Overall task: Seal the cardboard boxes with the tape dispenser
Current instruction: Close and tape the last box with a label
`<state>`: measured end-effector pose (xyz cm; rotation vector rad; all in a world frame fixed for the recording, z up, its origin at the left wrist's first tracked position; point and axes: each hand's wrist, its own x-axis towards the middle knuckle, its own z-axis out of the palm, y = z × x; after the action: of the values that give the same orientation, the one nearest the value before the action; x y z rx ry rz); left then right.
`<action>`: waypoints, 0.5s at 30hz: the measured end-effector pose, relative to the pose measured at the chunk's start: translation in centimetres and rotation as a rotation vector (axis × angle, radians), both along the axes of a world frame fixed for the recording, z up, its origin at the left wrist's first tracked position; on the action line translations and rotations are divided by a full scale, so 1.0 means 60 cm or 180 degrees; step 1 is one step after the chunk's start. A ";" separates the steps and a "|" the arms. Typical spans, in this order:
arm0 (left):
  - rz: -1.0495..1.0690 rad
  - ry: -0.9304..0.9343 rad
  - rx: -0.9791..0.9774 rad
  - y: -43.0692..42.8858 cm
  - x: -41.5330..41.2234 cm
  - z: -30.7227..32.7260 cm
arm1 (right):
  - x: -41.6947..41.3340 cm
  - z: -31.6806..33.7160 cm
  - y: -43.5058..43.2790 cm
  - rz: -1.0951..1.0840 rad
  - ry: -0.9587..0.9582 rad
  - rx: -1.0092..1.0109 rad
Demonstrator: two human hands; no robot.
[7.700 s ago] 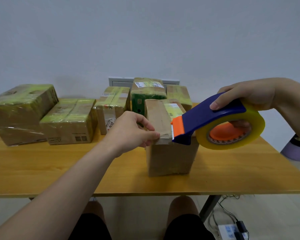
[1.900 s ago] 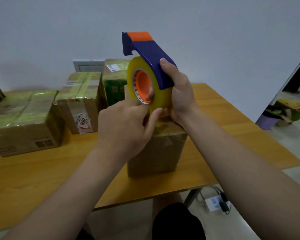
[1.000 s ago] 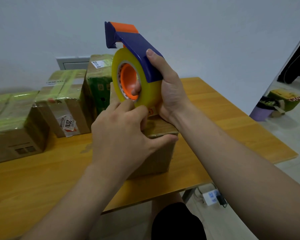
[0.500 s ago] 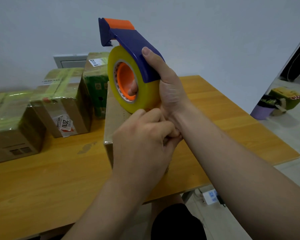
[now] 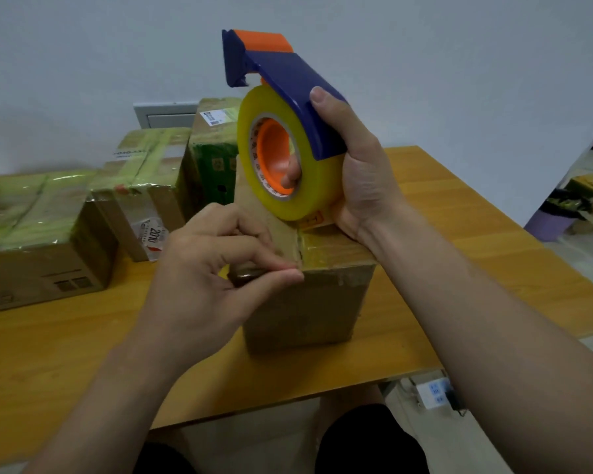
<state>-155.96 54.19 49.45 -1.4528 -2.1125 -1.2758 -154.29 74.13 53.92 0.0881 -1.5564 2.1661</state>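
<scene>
A brown cardboard box [image 5: 308, 306] stands near the front edge of the wooden table [image 5: 65, 354]. My right hand [image 5: 360, 172] grips the blue and orange tape dispenser [image 5: 281, 80] with its yellowish tape roll [image 5: 319, 186], held upright just above the box's top, cutter end pointing up. My left hand [image 5: 213, 271] is at the box's near top edge, thumb and fingers pinching at the flap by the centre seam. Shiny tape covers the right half of the box top.
Several taped boxes stand along the back left: a wide one [image 5: 38, 241], one with a red and white label [image 5: 141, 193], and a green-printed one [image 5: 213, 152]. A power strip [image 5: 432, 393] lies on the floor to the right, and a purple container [image 5: 552, 224] stands beyond the table's right edge.
My left hand has slid left and opened up from a tight clutch under the roll to a pinch at the box's front top edge. The dispenser stays upright in my right hand.
</scene>
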 end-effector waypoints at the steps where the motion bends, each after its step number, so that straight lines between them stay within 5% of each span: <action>1: 0.0010 0.0022 0.0031 -0.003 -0.001 -0.005 | -0.001 0.000 -0.002 0.0005 0.0026 -0.0008; 10: -0.0577 -0.0957 0.0781 -0.026 -0.042 -0.058 | 0.001 0.001 -0.005 -0.0021 0.0066 -0.0001; 15: -0.0721 -0.2123 0.1414 -0.048 -0.050 -0.083 | 0.004 0.005 -0.009 -0.0098 -0.0010 -0.0035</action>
<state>-158.93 51.30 44.44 -1.1914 -1.8263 -2.3990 -154.07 73.58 54.20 0.0567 -1.5377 2.1516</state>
